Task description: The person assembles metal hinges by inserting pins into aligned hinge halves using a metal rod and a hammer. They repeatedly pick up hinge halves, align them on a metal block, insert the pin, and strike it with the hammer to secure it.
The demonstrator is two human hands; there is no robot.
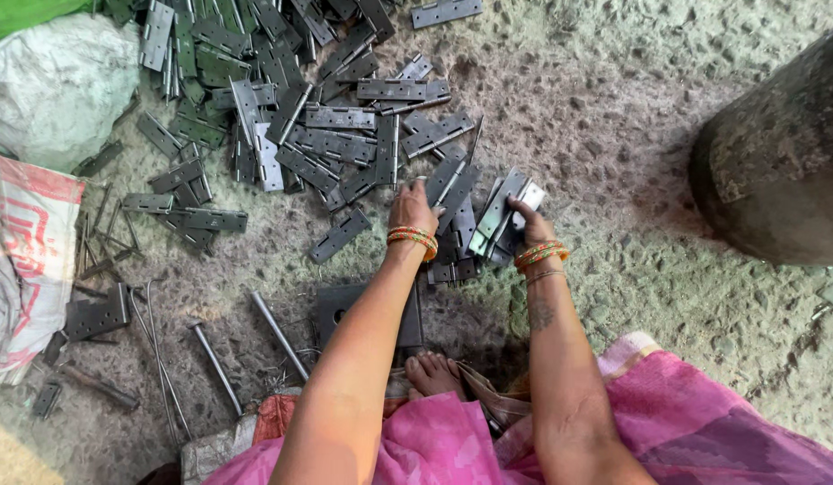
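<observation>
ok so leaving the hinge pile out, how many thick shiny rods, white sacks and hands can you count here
thick shiny rods: 2
white sacks: 2
hands, left hand and right hand: 2
total: 6
hinges: overlapping, too many to count

left hand, right hand (gripping), hinges

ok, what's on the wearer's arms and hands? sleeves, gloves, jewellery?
No gloves or sleeves: both forearms are bare. The left hand has a stack of orange, green and gold bangles at the wrist. The right hand has a similar stack plus a thin bracelet below it, and a small dark mark on the inner forearm.
</observation>
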